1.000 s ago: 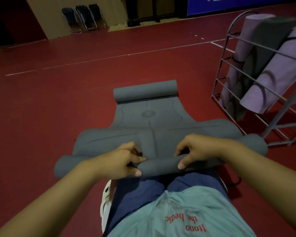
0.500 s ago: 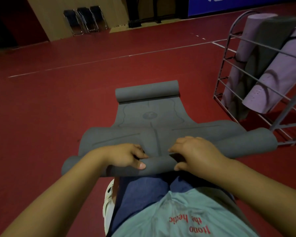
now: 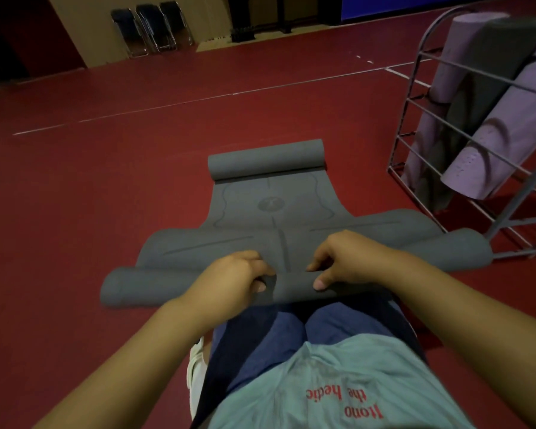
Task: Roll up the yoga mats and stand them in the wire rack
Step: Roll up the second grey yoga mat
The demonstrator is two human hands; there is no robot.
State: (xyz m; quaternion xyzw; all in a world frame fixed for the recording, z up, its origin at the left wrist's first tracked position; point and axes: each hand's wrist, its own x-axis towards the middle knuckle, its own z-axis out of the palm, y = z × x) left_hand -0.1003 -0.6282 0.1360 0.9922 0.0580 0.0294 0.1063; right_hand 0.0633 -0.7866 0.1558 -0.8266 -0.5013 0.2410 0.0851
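A grey yoga mat (image 3: 279, 218) lies on the red floor in front of my knees. Its near end is wound into a thick roll (image 3: 143, 283) that stretches from left to right. Its far end curls into a smaller roll (image 3: 265, 157). My left hand (image 3: 234, 278) grips the near roll just left of centre, fingers curled over it. My right hand (image 3: 342, 258) grips it just right of centre, thumb under the front. The wire rack (image 3: 415, 125) stands at the right, holding purple and grey rolled mats (image 3: 489, 140).
Folded chairs (image 3: 152, 26) lean against the far wall. White court lines (image 3: 198, 97) cross the red floor. My knees and a white shoe (image 3: 197, 366) are just behind the roll.
The near roll has grown thicker and moved away from me over the flat part. Both hands have shifted forward with it, regripping near the centre.
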